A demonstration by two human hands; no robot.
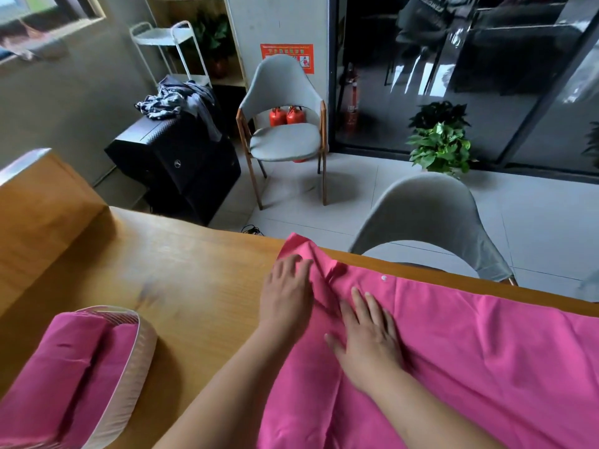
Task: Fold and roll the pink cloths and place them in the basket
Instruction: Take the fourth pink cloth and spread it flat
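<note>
Left hand (287, 286) and right hand (369, 335) lie flat, fingers straight, on pink cloth (486, 367) over counter (178, 270). Basket (142, 341) holds rolled cloths (64, 367).

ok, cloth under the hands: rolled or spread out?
Mostly spread. The pink cloth lies flat on the table; only its far corner is bunched, by the left hand. The right hand rests flat on it.

A wooden desk (181, 270) filled the lower frame. One grey chair (428, 215) stood just beyond its far edge, right of centre. A second grey chair (285, 142) stood at upper centre, with two red fire extinguishers (287, 115) on the floor behind it. An orange notice (287, 56) hung on the wall above. A potted plant (439, 147) sat at right, against the glass wall (486, 59). Crumpled clothes (175, 98) lay on a black cabinet (175, 160) at left centre. A white trolley (168, 37) stood behind the cabinet.
</note>
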